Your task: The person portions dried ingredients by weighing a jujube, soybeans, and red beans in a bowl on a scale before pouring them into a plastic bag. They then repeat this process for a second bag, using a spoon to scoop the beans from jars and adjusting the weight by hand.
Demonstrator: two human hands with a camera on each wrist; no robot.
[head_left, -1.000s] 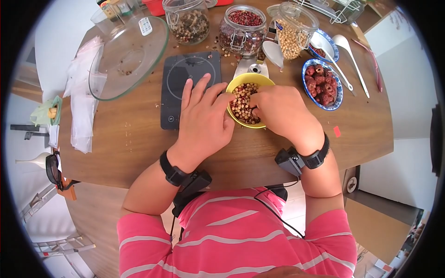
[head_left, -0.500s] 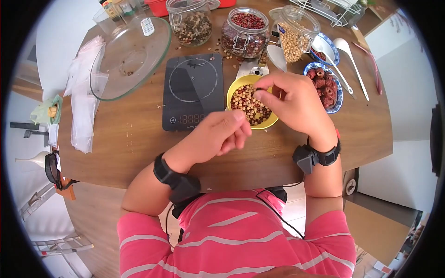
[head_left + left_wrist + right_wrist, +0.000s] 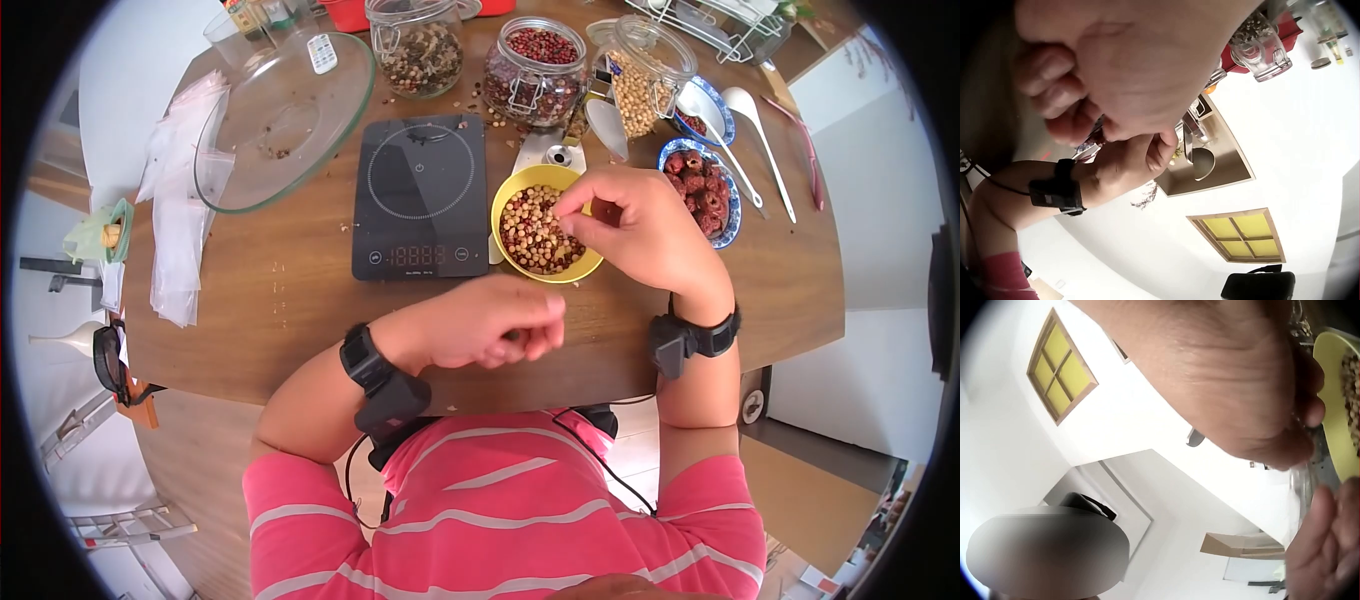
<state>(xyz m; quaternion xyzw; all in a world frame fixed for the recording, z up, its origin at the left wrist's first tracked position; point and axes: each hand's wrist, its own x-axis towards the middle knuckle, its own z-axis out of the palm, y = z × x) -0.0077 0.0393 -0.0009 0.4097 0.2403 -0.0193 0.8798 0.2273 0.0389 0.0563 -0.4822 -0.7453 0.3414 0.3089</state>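
Note:
A yellow bowl (image 3: 505,240) holds pale and dark red beans or kernels. The right hand (image 3: 650,230) hovers at its right edge, thumb and forefinger bent toward each other over the contents; anything between them is too small to tell. Below the bowl, near the table's front edge, hangs the left hand (image 3: 490,322), fingers curled; a small dark spot shows among them, and I cannot tell if it is a held piece. In the left wrist view, the left hand (image 3: 1129,69) covers the bowl. The right wrist view shows the right hand (image 3: 1229,381) beside the yellow bowl (image 3: 1332,406).
A black scale (image 3: 420,195) lies left of the bowl. Behind stand jars, one with red peppercorn-like grains (image 3: 535,85). At the right are a bowl of dark red fruit (image 3: 705,195) and white spoons (image 3: 760,140); at the left, a glass dish (image 3: 285,125) and plastic bags (image 3: 180,220).
Both hands were at the bowl a second ago. My left hand has drawn back toward the table's front edge with its fingers curling; my right has lifted from the contents and shifted right.

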